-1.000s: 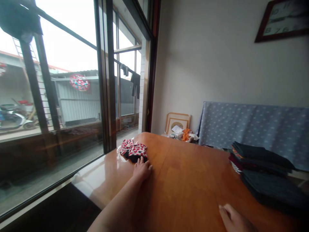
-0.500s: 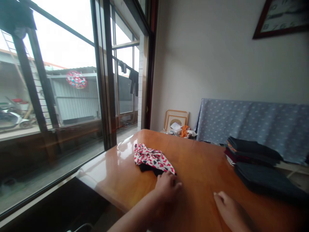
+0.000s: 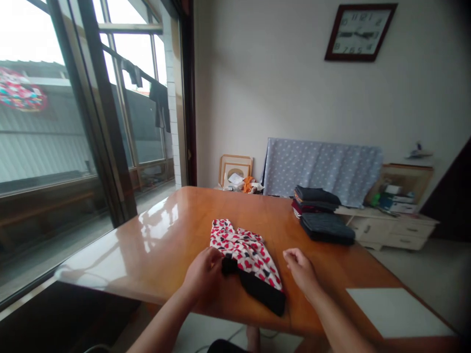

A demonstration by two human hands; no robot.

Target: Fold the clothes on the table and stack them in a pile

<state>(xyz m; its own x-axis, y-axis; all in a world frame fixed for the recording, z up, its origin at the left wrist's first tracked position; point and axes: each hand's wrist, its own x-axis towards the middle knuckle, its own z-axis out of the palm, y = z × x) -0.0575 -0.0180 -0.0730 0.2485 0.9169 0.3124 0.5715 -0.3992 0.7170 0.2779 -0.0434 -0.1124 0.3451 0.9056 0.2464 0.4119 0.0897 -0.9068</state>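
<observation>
A white garment (image 3: 245,242) printed with red and black hearts lies crumpled on the wooden table, its black band (image 3: 263,293) on the near side. My left hand (image 3: 201,270) is closed at the band's left end, the fingers pinching the bunched black cloth. Just right of the garment, apart from it, my right hand (image 3: 300,268) hovers above the tabletop with its fingers curled together and nothing visible in them.
Folded dark clothes (image 3: 322,215) are stacked at the table's right rear. A white sheet (image 3: 399,311) lies at the right edge of the table (image 3: 154,260). Beyond stand a cloth-draped piece (image 3: 320,169) and a white cabinet (image 3: 393,233); a large window (image 3: 95,122) is on the left.
My view has swung to the right. The garment is turned and more spread, with its black band facing me. My left hand now grips the band's left end; my right hand is closer to the garment.
</observation>
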